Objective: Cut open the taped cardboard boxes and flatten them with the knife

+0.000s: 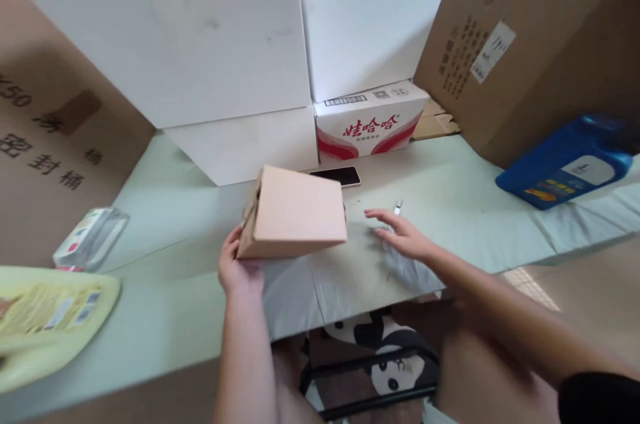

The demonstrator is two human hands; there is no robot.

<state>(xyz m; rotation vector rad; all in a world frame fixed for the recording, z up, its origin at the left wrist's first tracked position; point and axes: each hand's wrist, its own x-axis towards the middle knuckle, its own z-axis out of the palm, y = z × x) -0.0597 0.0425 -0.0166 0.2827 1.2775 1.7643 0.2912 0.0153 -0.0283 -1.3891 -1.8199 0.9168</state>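
A small brown cardboard box (300,207) is tilted above the table's front part, its plain side facing me. My left hand (240,264) grips the box by its left end, where flap edges show; some of the fingers are hidden behind it. To the right of the box, my right hand (400,236) is open with fingers stretched toward it, apart from it and holding nothing. Just beyond the right fingers lies a small tool with a pale metal tip (398,207), partly covered by the hand. A phone (343,176) lies flat behind the box.
Several white boxes (240,137) form a wall at the back, beside a red-and-white carton (370,127). Large brown cartons flank the pale green tablecloth (165,291). A blue jug (565,161) lies at right; a yellow bottle (50,324) and a clear plastic package (90,237) lie at left.
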